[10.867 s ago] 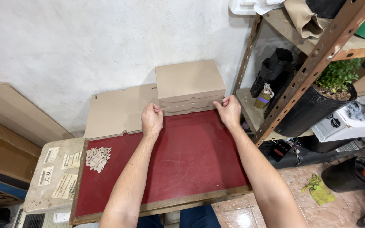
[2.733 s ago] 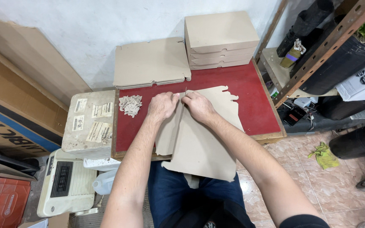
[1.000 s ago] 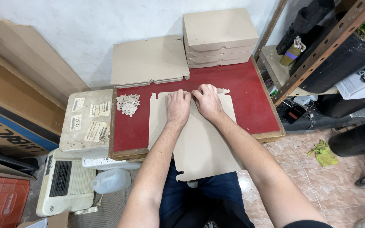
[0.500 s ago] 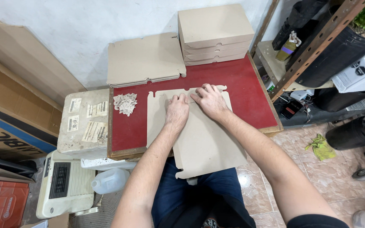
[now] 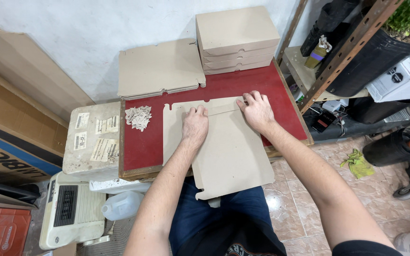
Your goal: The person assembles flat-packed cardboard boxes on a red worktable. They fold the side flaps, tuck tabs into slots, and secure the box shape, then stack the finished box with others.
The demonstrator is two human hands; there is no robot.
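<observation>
a: where's the flat cardboard box blank?

b: on the red table, long axis running from the fingers toward the person, near end overhanging.

a: fingers?

b: left hand and right hand press its folded far flap, fingers together, flat.

a: packages?

b: stacked tan boxes beyond the fingertips; white labelled block left.

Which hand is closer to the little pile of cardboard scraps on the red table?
Left. The left hand presses the flat cardboard blank just right of the scrap pile; the right hand is farther right, across the blank.
</observation>
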